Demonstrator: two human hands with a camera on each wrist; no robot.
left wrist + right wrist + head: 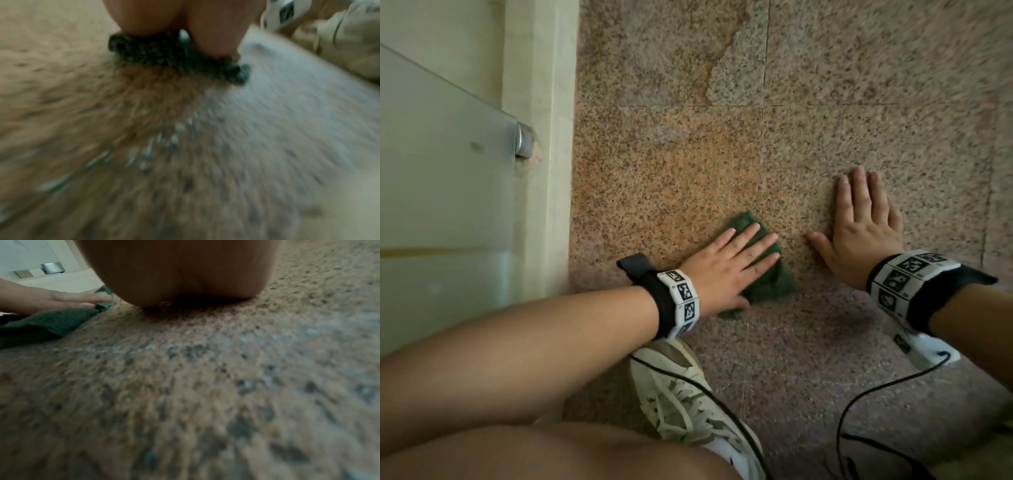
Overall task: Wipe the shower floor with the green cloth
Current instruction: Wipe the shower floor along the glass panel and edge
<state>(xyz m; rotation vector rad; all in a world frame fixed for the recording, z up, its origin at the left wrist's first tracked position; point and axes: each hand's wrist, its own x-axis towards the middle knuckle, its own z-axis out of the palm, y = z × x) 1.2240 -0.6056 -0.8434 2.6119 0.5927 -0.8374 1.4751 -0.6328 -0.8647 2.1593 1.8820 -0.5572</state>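
Speckled granite shower floor (825, 102): tiled, beneath both hands. Glass door (431, 171) with metal fitting (524, 140): beyond the left grip. Green cloth (774, 277): bunched, pressed flat under left hand (726, 270), fingers straight. Right hand (866, 233): flat on bare floor beside the cloth, fingers spread, holding nothing.

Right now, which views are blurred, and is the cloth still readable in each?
Head view: sharp at centre, cloth clear under the left hand, edges smeared. Left wrist view: heavy streaky motion blur on the floor, cloth a dark green smudge. Right wrist view: soft, dim, near floor out of focus; cloth readable at left.
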